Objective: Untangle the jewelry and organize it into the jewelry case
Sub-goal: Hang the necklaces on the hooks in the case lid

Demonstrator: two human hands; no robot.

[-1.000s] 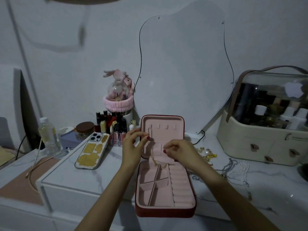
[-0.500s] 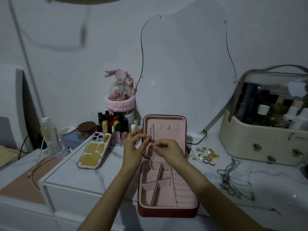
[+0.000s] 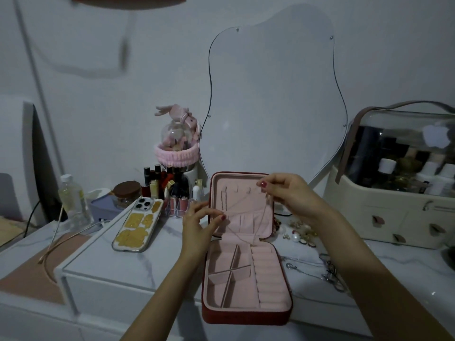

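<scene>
A red jewelry case (image 3: pixel 246 316) with pink lining lies open on the marble top, its lid upright with small hooks. A thin chain necklace (image 3: pixel 261 217) stretches in front of the lid. My left hand (image 3: pixel 199 225) pinches one end at the lid's lower left. My right hand (image 3: pixel 288 193) pinches the other end up by the hooks at the lid's top right. Loose earrings and pearls (image 3: pixel 298 233) lie to the right of the case, with tangled silver chains (image 3: pixel 327 271) nearer me, partly hidden by my right arm.
A phone (image 3: pixel 138 225) in a yellow-patterned case lies left of the jewelry case. Lipsticks and bottles (image 3: pixel 170 185) stand behind it, beside a clear bottle (image 3: pixel 72 198). A cream cosmetics box (image 3: pixel 394 193) fills the right side. A wavy mirror (image 3: pixel 270 94) leans on the wall.
My hands were pinched together at the lid's left; now the right hand has moved up and right to the hooks, drawing the chain out between the two hands.
</scene>
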